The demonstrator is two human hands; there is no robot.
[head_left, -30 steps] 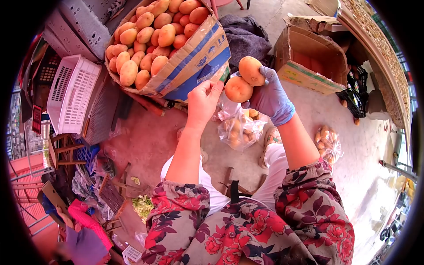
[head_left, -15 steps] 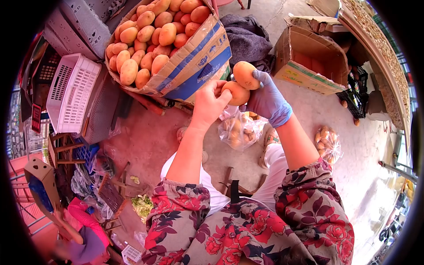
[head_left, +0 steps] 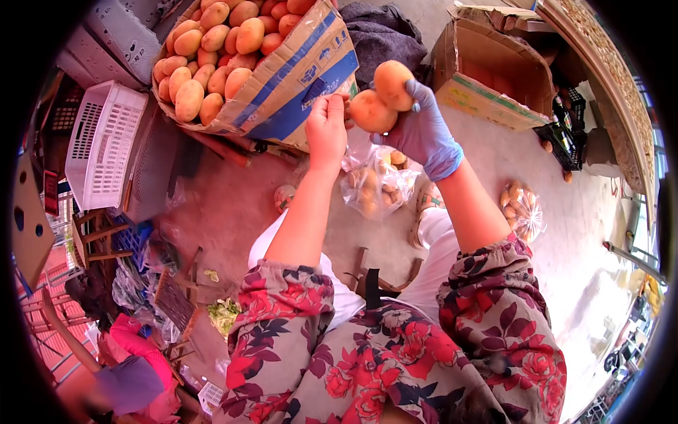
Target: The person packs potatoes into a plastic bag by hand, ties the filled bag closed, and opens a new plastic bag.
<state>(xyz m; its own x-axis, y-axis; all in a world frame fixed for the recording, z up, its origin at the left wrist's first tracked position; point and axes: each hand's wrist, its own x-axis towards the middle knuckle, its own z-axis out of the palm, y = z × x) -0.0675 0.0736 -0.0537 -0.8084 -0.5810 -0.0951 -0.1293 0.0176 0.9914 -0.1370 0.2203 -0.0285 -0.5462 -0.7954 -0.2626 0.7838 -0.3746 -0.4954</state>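
My right hand [head_left: 421,136], in a blue glove, holds two orange-yellow mangoes. The upper mango [head_left: 394,86] leans against the lower mango [head_left: 373,112], and the gloved fingers curl round their right side. My bare left hand [head_left: 328,130] is closed in a pinch just left of the lower mango, apart from it. Whatever its fingertips hold, if anything, cannot be made out. Below the hands, a clear plastic bag [head_left: 374,187] with several mangoes in it rests on the floor between my feet.
A cardboard box [head_left: 311,92] heaped with mangoes stands ahead on the left. Ahead right is another cardboard box [head_left: 487,71]. A tied bag of fruit [head_left: 521,208] lies on the floor at right. A white plastic crate [head_left: 109,148] and another person [head_left: 141,374] are at left.
My left hand has come off the lower mango and moved slightly left. The two mangoes stay in my right hand. At lower left, the other person and a piece of cardboard have moved.
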